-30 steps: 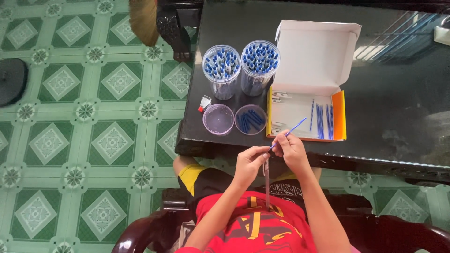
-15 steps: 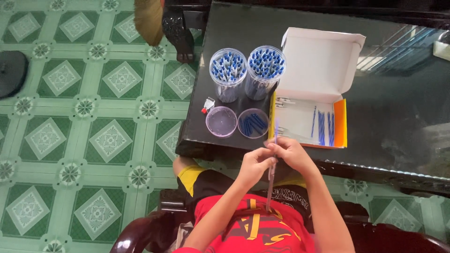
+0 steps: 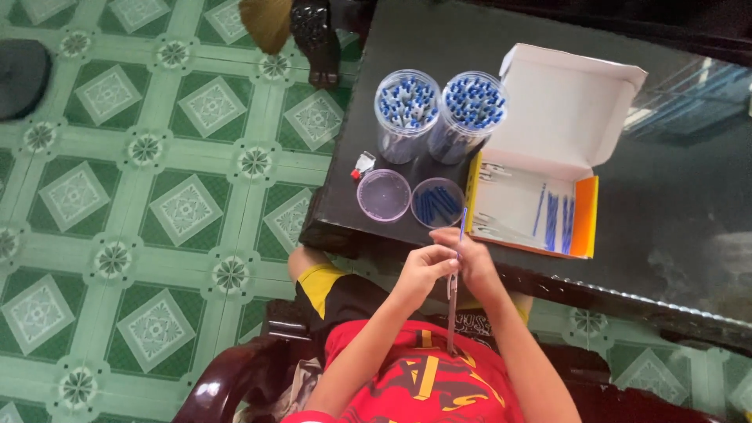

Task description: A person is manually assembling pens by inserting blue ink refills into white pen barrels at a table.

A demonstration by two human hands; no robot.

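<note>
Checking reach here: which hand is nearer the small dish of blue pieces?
Right. The right hand sits just below the dish of blue pieces; the left hand is lower, farther left, nearer the chest.

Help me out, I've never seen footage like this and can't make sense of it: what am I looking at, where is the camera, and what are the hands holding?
There is no machine here, only a person seated at a dark table. The single camera sits on their head and looks straight down, so you see their arms, red shirt and green tiled floor. The left hand and right hand meet at the table's edge, together gripping a thin pen barrel with a blue refill sticking out of its top. On the table stand two clear jars packed with blue-tipped pen parts, two small round dishes, one with blue pieces, and an open white box holding more blue refills and other small parts.
</note>
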